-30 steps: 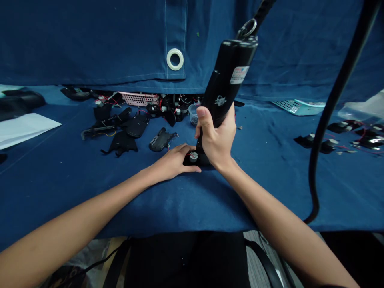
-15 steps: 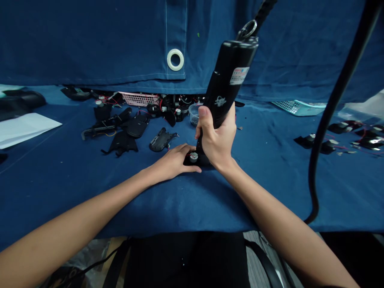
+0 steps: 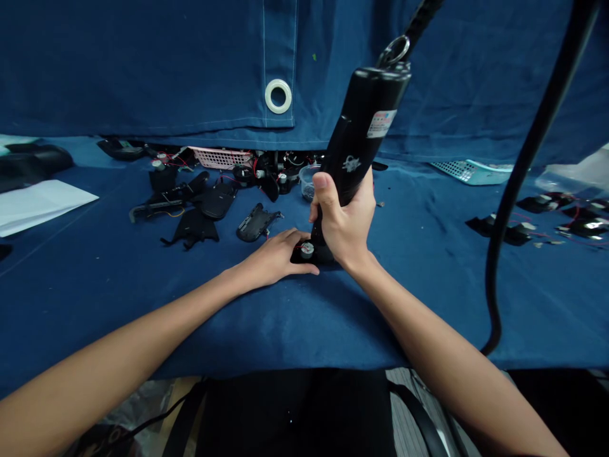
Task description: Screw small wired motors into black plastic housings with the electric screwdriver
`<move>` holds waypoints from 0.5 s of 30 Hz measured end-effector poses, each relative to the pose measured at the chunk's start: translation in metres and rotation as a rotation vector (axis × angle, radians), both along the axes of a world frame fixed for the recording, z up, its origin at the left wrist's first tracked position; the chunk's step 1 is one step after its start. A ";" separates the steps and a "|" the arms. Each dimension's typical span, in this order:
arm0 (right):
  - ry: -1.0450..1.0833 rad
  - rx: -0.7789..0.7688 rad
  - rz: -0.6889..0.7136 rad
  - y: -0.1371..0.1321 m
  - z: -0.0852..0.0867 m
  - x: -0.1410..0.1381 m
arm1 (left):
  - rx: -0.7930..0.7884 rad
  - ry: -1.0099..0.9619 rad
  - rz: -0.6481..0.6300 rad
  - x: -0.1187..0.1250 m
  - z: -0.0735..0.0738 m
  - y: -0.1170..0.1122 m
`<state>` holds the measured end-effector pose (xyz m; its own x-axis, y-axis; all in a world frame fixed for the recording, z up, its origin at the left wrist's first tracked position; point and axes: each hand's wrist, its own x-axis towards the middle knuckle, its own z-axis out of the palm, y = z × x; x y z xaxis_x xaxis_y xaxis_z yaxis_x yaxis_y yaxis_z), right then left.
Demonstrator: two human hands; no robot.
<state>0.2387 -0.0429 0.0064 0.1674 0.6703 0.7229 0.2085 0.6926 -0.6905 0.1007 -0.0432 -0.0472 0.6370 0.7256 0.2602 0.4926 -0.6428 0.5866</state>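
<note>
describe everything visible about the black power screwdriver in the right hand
The screwdriver is a thick matte black cylinder, plastic-looking, with a white-and-red label and a pale logo on its side. A metal ring on top hooks to a dark cord leading up. It stands tilted, top leaning right, its lower end on a small black part on the blue cloth. The right hand wraps its lower body.

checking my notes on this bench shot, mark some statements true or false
1. The right hand grips a black power screwdriver. True.
2. The left hand is raised off the blue cloth. False: it lies flat on it, touching the small black part under the tool.
3. A pink basket lies behind the loose black parts. True.
4. The white paper lies at the right edge. False: it is at the left.
</note>
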 end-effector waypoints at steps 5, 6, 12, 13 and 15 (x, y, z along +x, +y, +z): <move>-0.008 0.004 -0.012 0.000 0.001 0.000 | 0.000 0.002 -0.001 0.000 0.001 -0.001; -0.007 0.005 -0.014 0.000 0.001 0.000 | -0.002 0.002 -0.003 0.000 0.001 -0.001; -0.023 0.010 -0.003 0.000 0.000 0.001 | -0.002 0.001 -0.004 0.001 0.000 0.000; -0.035 0.017 -0.001 0.000 -0.001 0.002 | -0.003 0.004 -0.005 0.001 0.000 0.000; -0.059 0.022 0.010 -0.001 -0.001 0.002 | -0.013 0.022 -0.004 0.000 -0.001 0.001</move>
